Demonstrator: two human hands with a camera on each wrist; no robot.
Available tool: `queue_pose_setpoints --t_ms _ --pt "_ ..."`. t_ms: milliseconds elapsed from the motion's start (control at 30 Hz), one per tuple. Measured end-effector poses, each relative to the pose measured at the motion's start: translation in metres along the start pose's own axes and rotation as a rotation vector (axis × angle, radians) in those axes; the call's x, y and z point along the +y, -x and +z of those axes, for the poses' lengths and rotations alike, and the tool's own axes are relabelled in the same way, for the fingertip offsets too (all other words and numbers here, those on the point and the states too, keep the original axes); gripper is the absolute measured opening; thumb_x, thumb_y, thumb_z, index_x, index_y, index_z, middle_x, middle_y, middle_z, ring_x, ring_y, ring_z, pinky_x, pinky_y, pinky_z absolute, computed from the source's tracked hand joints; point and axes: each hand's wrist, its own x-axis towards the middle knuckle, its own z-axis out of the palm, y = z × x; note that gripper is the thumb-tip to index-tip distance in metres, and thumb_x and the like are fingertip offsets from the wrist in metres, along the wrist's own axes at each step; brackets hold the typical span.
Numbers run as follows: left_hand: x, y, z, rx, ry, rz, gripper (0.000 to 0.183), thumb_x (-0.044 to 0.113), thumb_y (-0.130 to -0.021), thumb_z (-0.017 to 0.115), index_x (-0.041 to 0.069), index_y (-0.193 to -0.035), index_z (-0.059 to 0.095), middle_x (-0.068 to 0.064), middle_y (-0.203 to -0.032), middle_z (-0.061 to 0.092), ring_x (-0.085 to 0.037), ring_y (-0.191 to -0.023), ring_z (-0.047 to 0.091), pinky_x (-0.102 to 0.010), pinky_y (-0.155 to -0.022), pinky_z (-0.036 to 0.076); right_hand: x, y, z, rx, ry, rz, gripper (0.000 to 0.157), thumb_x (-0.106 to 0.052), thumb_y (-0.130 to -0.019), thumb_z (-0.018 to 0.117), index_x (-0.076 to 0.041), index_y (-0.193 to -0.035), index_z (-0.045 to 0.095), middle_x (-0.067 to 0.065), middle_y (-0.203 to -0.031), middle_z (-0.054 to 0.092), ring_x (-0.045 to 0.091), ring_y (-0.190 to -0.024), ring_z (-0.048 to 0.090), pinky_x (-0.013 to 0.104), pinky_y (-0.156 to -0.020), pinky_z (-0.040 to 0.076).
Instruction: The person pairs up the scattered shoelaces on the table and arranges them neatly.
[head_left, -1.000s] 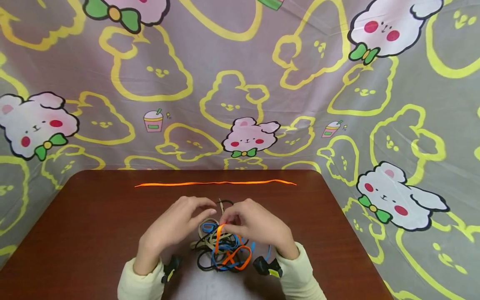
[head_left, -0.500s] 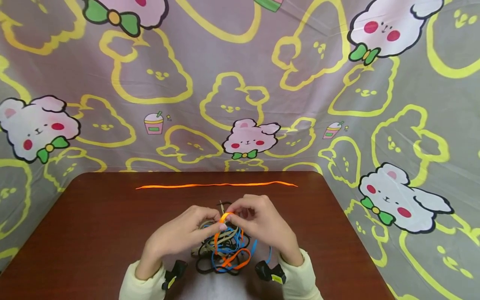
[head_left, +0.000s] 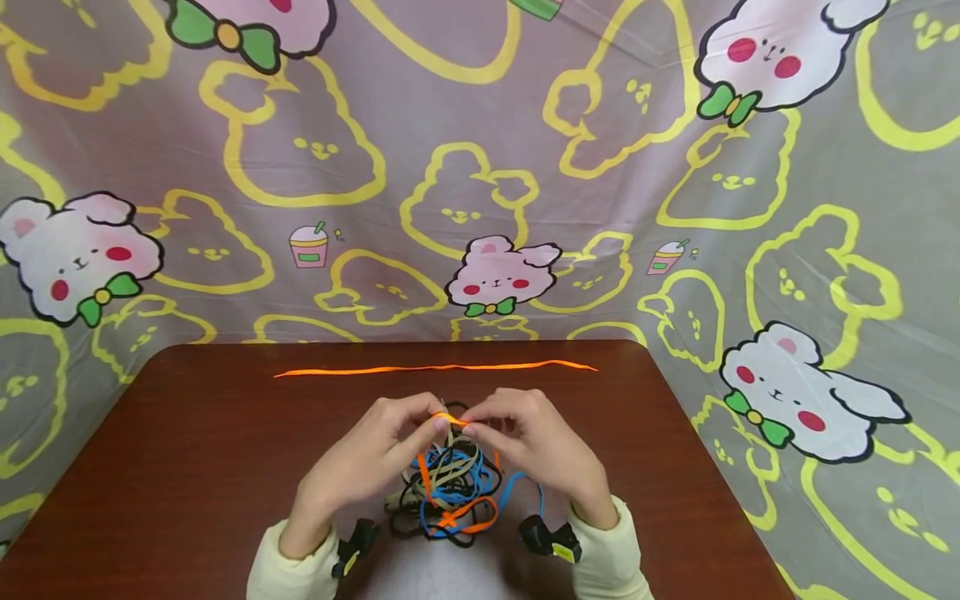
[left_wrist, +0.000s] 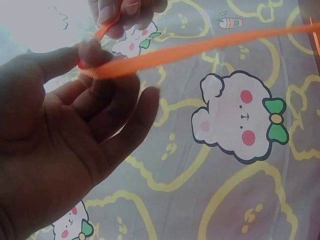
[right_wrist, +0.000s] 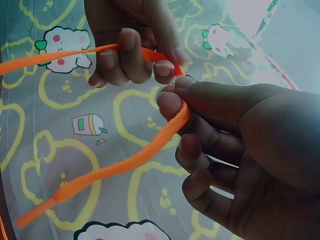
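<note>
An orange shoelace (head_left: 452, 418) is stretched between my two hands above a tangled pile of laces. My left hand (head_left: 367, 454) pinches it between thumb and forefinger, and in the left wrist view a length of the lace (left_wrist: 200, 47) runs off to the right. My right hand (head_left: 536, 437) pinches it a short way along; the right wrist view shows its loose tipped end (right_wrist: 55, 197) hanging below the fingers. Under the hands lies the pile of blue, black, beige and orange laces (head_left: 450, 483).
A second orange shoelace (head_left: 435, 368) lies straight across the far part of the brown table (head_left: 187, 450). A blue lace strand (head_left: 525, 477) sticks out of the pile on the right. Behind the table hangs a patterned cloth (head_left: 375, 208).
The right hand held the orange lace alone at first and raised it from the pile. The left hand has come in to pinch it too, and both hold it slightly apart.
</note>
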Motion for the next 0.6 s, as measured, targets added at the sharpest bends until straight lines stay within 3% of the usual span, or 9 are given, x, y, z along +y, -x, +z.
queue_pose_setpoints --t_ms 267,433,600 --pt "0.002 0.002 0.001 0.135 -0.067 0.049 0.006 0.016 -0.094 0.073 0.021 -0.097 0.072 0.012 -0.086 0.066 -0.003 -0.076 0.061 -0.025 -0.067 0.051 0.004 0.005 -0.007 0.115 0.008 0.006 0.009 -0.014 -0.093 0.075 -0.016 -0.101 0.079 -0.007 -0.080 0.066 0.006 -0.062 0.048 0.023 -0.053 0.041" --pt "0.006 0.006 0.001 0.168 -0.157 0.065 0.008 0.016 -0.091 0.077 0.018 -0.096 0.073 0.012 -0.092 0.067 -0.003 -0.084 0.059 -0.026 -0.073 0.052 0.004 0.007 -0.013 0.130 -0.012 0.028 0.011 -0.009 -0.094 0.073 -0.016 -0.102 0.077 -0.004 -0.083 0.065 0.008 -0.056 0.053 0.024 -0.051 0.047" --pt "0.012 0.008 -0.001 0.189 -0.198 0.040 0.009 0.018 -0.088 0.080 0.020 -0.095 0.074 0.017 -0.092 0.066 -0.003 -0.086 0.058 -0.028 -0.076 0.052 0.006 0.010 -0.016 0.174 0.000 0.042 0.008 -0.011 -0.095 0.072 -0.014 -0.101 0.075 0.001 -0.086 0.067 0.010 -0.069 0.057 0.027 -0.056 0.051"
